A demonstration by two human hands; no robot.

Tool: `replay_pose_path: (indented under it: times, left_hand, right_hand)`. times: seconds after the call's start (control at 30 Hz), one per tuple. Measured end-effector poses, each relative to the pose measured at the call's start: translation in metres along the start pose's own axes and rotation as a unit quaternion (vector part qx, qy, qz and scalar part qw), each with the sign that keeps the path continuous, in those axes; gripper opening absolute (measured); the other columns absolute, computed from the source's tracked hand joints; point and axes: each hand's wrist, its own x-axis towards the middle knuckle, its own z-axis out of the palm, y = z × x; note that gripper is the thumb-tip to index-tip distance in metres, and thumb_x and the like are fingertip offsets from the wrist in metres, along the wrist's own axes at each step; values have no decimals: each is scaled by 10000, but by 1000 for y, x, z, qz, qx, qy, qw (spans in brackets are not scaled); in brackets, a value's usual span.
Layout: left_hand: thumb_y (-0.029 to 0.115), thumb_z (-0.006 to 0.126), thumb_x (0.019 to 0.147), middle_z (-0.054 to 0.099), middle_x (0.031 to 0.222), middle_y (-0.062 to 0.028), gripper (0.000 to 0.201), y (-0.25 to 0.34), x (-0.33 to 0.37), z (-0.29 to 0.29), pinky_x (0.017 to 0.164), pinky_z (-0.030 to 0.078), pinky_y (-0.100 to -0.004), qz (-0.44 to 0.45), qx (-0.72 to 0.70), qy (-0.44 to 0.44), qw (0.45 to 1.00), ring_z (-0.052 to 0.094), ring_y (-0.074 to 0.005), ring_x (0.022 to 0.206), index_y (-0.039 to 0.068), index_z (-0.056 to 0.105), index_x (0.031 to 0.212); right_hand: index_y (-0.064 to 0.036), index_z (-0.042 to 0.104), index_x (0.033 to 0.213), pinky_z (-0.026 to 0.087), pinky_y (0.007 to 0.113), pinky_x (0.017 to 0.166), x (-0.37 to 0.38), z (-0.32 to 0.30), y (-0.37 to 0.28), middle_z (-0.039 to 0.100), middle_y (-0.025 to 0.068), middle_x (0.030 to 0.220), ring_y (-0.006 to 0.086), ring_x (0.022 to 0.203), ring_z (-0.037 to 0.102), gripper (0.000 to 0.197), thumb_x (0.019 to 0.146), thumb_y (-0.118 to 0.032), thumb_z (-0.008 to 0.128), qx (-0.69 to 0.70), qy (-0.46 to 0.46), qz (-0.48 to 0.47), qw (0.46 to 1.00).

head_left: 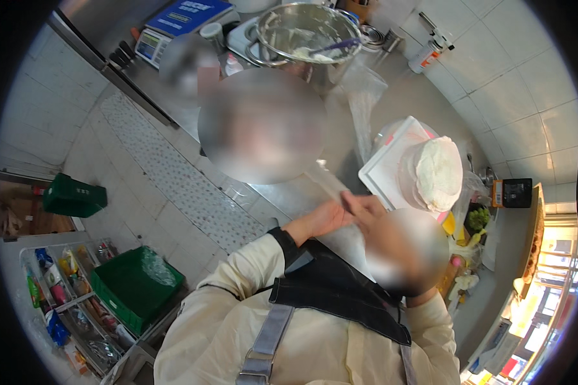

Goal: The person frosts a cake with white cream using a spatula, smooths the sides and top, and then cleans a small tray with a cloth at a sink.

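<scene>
My left hand (327, 219) and my right hand (368, 210) meet in front of my chest, over the near edge of the steel table. A pale, flat, see-through strip (327, 179) sticks out from between them toward the far left; its exact kind is unclear. My right fingers are closed on its near end. The left fingers are curled in against the right hand, and what they grip is hidden. Part of the right hand is blurred. To the right of my hands, a white cream-coated cake (440, 173) stands beside a white square board (392, 157), apart from both hands.
A steel mixing bowl (263, 38) with cream and a purple-handled spatula (335, 46) stands at the back. A clear plastic bag (365, 106) lies nearer. A blow torch (425, 56) is by the tiled wall. Green crates (135, 285) sit at lower left, fruit (478, 219) at right.
</scene>
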Motion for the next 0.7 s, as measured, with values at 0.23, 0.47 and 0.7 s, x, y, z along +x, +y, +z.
replay_pose_path:
  times: [0.23,0.47,0.7]
  left_hand:
    - [166,440,929,437,1323,-129,468,48,-116,-48,1027,339,-332,-27,148,163,975,424,-233,1229,16,320,1356]
    - [75,438,888,338,1411,-191,487,101,-144,-36,1100,249,-365,123,144,168,967,320,-267,1322,-18,318,1351]
    - [134,385,944,344,1411,-182,462,82,-128,-27,1102,230,-371,59,161,155,973,322,-273,1319,25,286,1381]
  right_hand:
    - [-172,357,1390,491,339,723,59,128,24,474,108,1035,279,847,565,590,832,-35,495,-36,46,34,998]
    - [-179,376,1373,511,365,612,-6,132,37,454,99,962,288,761,574,679,737,11,520,-106,41,55,992]
    - [-138,404,1357,500,353,647,-106,40,32,477,108,1022,296,753,563,622,760,-73,568,-124,32,9,992]
